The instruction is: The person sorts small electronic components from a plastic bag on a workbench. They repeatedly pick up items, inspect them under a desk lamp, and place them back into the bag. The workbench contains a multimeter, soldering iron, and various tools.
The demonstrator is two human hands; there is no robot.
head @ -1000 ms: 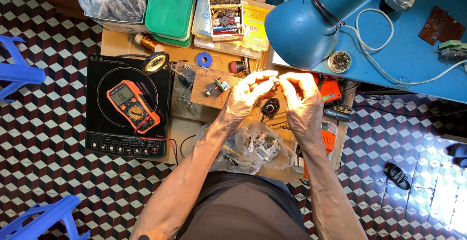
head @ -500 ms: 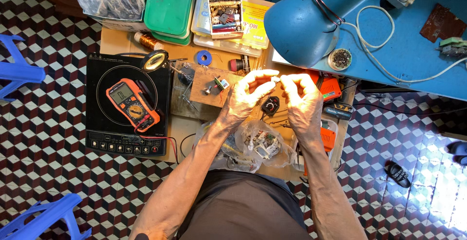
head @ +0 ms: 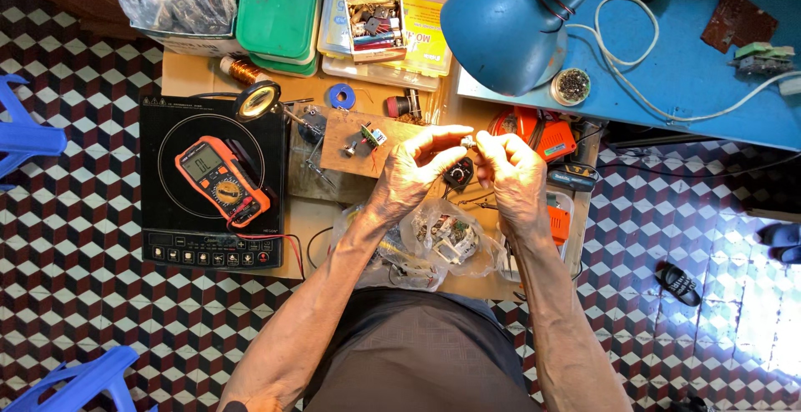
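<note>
Both hands meet above the counter (head: 250, 74): the left hand (head: 413, 171) and the right hand (head: 511, 170) each pinch one small pale component (head: 467, 141) at the fingertips, its long axis seemingly left-right between them. Below lies a clear bag of parts (head: 446, 237). Far off sit a green lidded box (head: 278, 7) and a yellow printed packet (head: 425, 36); left, an orange multimeter (head: 221, 180).

Bright, sharp daylight; sun glare on right floor (head: 751, 295).
</note>
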